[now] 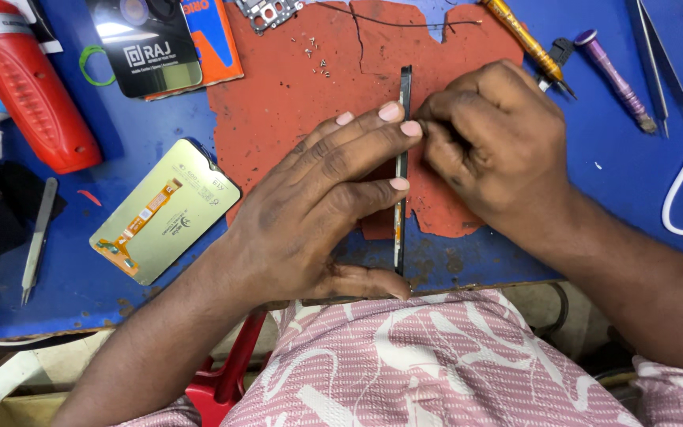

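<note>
Two hands: both work one phone (401, 170), stood on its long edge so the thin side faces up.
Phone: upright on the red mat (294, 111), at the table's near edge, between the two hands.
Left hand (318, 209): fingers spread flat against the phone's left face, thumb low near the table edge; it seems to brace the phone so it stays on edge.
Right hand (492, 146): grip pressed together, fingertips pinching at the phone's upper edge; whether a small tool sits in the pinch I cannot tell.
Mat: torn and worn, likely there to stop slipping and protect parts.
Screen panel (164, 209): face down on the blue table (618, 174), left of the hands, well apart from them.
Tweezers (37, 237): far left, untouched.
Screws (318, 59): loose on the mat's far part, kept together.
Screwdrivers (610, 75): far right, near the right hand.
Red bottle (29, 87): far left corner.
Surface: scuffed blue table, crowded with repair gear; little of the room shows.
</note>
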